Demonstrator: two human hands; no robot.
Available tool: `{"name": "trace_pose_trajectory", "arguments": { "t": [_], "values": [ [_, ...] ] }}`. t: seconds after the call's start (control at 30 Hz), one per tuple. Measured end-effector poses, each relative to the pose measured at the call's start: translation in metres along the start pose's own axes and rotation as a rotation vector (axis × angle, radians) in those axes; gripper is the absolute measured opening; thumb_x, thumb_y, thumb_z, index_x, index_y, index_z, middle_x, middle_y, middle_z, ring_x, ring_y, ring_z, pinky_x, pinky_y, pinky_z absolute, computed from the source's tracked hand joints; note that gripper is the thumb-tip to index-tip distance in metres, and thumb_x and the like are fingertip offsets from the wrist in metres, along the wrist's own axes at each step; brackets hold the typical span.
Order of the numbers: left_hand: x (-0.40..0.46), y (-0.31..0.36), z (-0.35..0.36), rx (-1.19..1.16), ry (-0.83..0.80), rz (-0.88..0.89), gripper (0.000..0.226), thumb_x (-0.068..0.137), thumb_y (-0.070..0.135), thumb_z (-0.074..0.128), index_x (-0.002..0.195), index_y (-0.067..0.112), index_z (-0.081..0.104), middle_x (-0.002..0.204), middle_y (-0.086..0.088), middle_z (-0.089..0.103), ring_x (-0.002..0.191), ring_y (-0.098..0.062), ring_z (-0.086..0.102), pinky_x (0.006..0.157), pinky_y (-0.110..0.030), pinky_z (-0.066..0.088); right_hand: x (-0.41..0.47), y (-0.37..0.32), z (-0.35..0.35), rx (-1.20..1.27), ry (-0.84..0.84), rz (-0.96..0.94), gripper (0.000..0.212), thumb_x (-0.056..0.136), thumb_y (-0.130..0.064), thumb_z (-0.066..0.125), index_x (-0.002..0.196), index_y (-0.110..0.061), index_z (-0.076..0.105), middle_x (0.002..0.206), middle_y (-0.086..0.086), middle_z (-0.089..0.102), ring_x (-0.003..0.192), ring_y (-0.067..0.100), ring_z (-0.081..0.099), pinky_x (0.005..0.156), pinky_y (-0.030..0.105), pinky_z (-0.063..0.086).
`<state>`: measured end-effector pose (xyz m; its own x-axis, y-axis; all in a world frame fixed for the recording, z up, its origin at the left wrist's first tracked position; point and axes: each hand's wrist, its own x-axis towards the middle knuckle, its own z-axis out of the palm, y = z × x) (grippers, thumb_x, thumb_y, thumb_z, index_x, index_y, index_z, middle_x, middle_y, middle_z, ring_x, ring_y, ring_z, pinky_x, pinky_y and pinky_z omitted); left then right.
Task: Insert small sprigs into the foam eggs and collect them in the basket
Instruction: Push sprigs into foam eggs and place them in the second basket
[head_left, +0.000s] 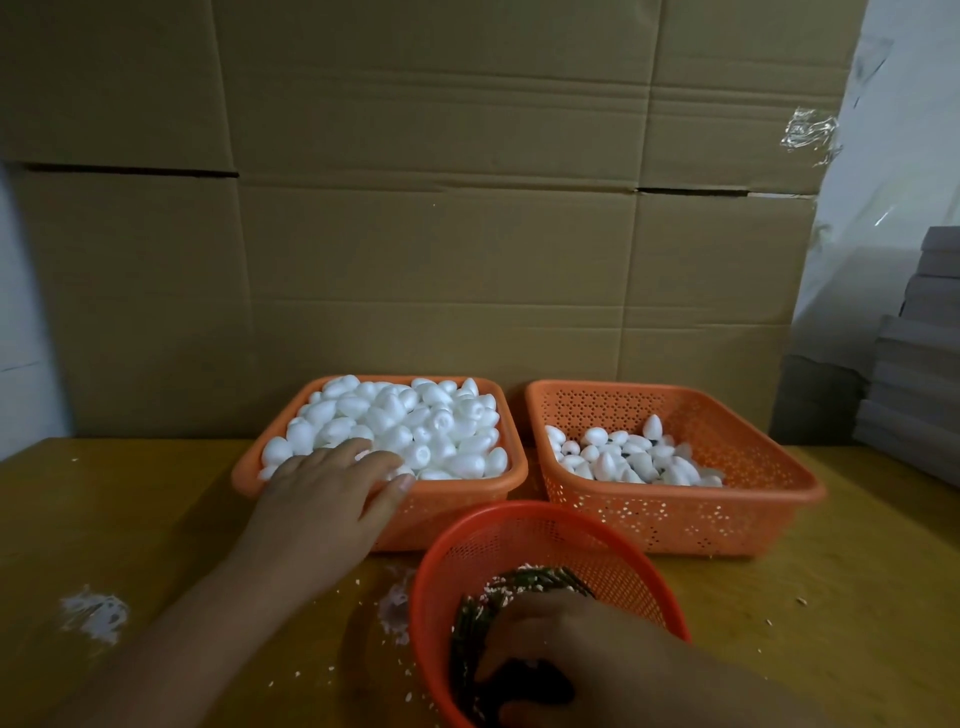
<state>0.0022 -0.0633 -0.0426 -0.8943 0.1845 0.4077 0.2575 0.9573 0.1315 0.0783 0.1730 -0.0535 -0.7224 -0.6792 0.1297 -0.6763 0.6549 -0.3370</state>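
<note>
fingers (387, 462) of my left hand (322, 499) lie spread over the near corner of the full basket (467, 506), resting on the plain foam eggs (405, 421); whether they grip one i cannot tell. my right hand (561, 654) is down in the round red basket (519, 535), fingers curled into the dark green sprigs (540, 577). the second square orange basket (675, 514) stands just beside the first and holds the sprigged eggs (634, 457). everything sits on a yellow wooden table (130, 519) strewn with white foam crumbs (93, 613). flattened cardboard sheets (441, 208) wall off the back, clear plastic film (883, 208) hangs to the right, above stacked grey boards (919, 364). no writing is legible.
</note>
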Motion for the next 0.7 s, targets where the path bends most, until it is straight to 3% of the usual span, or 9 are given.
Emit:
{"name": "trace_pose_trajectory", "arguments": {
  "t": [0.27,0.43,0.57,0.7],
  "values": [
    [0.001,-0.003,0.003,-0.056,0.043,-0.007,0.045,0.093,0.063,0.035,0.119,0.036,0.06,0.122,0.021,0.058,0.104,-0.008,0.057,0.085,-0.027,0.033,0.001,0.006,0.005,0.024,-0.035,0.007,0.035,0.087,-0.043,0.064,0.122,-0.041,0.06,0.128,-0.026,0.047,0.102,-0.035,0.025,0.088,-0.007,0.014],
    [0.001,-0.005,0.004,-0.209,0.122,-0.006,0.035,0.088,0.06,0.052,0.108,0.035,0.066,0.119,0.022,0.057,0.101,-0.009,0.058,0.088,-0.032,0.043,0.001,0.006,0.004,0.035,-0.037,0.017,0.035,0.087,-0.043,0.063,0.121,-0.042,0.06,0.123,-0.039,0.037,0.101,-0.037,0.024,0.086,-0.008,0.015],
    [0.002,-0.002,0.001,-0.462,0.226,-0.046,0.014,0.084,0.034,0.072,0.095,0.037,0.063,0.103,0.025,0.057,0.092,0.002,0.058,0.073,-0.011,0.039,0.0,0.004,0.003,0.034,-0.033,0.011,0.032,0.088,-0.042,0.062,0.121,-0.041,0.062,0.125,-0.031,0.045,0.101,-0.037,0.023,0.089,-0.008,0.012],
    [0.006,0.014,-0.009,-0.84,0.284,-0.099,0.028,0.084,0.006,0.072,0.089,0.032,0.063,0.097,0.015,0.066,0.078,0.001,0.065,0.066,-0.005,0.044,0.0,0.001,0.002,0.035,-0.028,0.004,0.031,0.089,-0.041,0.062,0.12,-0.04,0.063,0.128,-0.026,0.048,0.102,-0.037,0.024,0.09,-0.008,0.012]
  ]
}}
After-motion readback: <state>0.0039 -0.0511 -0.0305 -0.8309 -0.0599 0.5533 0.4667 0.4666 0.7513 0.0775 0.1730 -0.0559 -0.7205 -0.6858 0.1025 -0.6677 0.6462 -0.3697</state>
